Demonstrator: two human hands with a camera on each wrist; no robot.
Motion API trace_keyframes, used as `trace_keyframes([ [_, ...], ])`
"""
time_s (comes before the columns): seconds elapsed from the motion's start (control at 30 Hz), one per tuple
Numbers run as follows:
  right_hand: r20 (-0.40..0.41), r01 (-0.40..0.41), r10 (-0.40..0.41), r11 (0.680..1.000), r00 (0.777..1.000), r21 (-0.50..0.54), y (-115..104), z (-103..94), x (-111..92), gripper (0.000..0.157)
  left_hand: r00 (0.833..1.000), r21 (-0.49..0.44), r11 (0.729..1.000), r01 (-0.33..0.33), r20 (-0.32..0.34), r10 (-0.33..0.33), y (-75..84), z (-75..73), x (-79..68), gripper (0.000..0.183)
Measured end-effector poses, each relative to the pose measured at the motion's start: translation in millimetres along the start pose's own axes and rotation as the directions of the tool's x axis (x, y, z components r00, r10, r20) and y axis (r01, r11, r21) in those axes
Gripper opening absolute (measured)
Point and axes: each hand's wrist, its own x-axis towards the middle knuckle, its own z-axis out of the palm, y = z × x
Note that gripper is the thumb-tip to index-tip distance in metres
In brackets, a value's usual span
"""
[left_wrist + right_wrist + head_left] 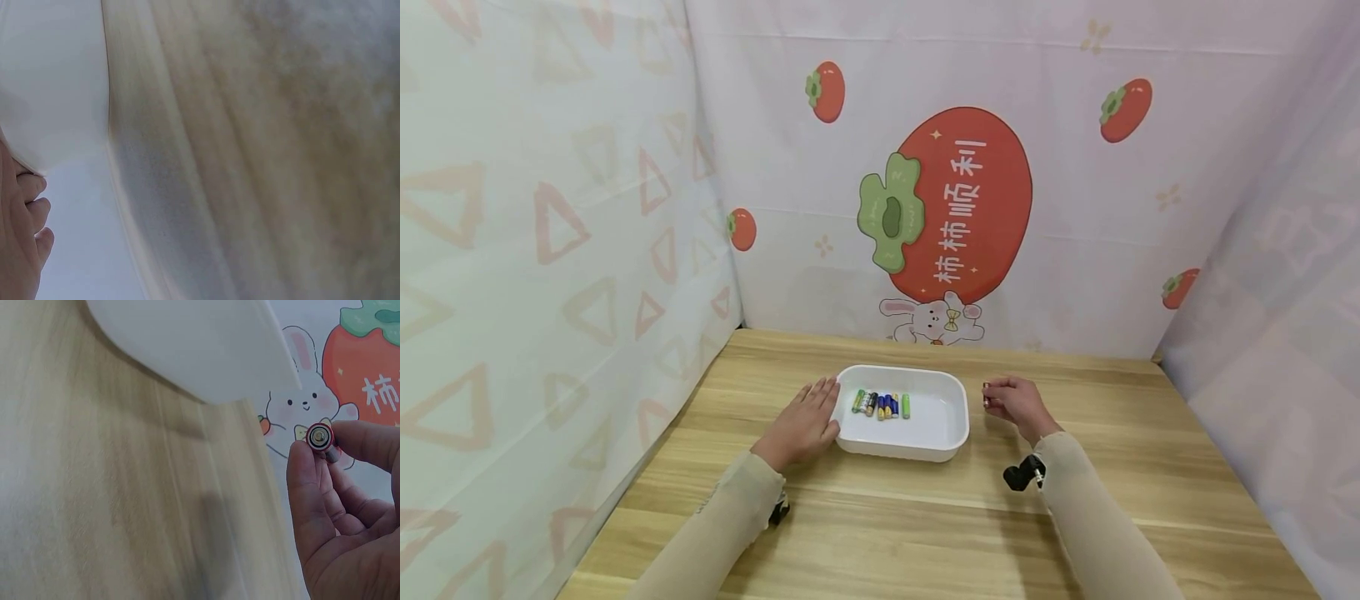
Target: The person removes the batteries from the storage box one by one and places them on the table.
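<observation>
Tabletop (976, 446) gap separates your right fingers (306, 494) from the tray (936, 421) | its wall (962, 423) bars you sideways | room inside right, batteries (888, 406) left-to-middle | your left fingers (818, 398) block left rim

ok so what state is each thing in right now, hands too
white tray, right way up, uncovered
batteries, lying side by side in the tray, left of its middle
held battery, pinched in the right hand, outside the tray
left hand, resting against the tray's left side
right hand, pinching the held battery

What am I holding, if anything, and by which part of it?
Your right hand pinches a battery by its sides, with one end left uncovered; your left hand just touches the white tray.
</observation>
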Motion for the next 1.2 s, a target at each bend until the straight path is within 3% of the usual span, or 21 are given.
trace_keyframes([
  [1.2,-0.007,-0.02,0.02,1.0,1.0,-0.015,40,-35.6,10,0.034,1.0,-0.048,0.999,0.0,0.016,0.0,-2.6,2.3,-0.7,0.065],
])
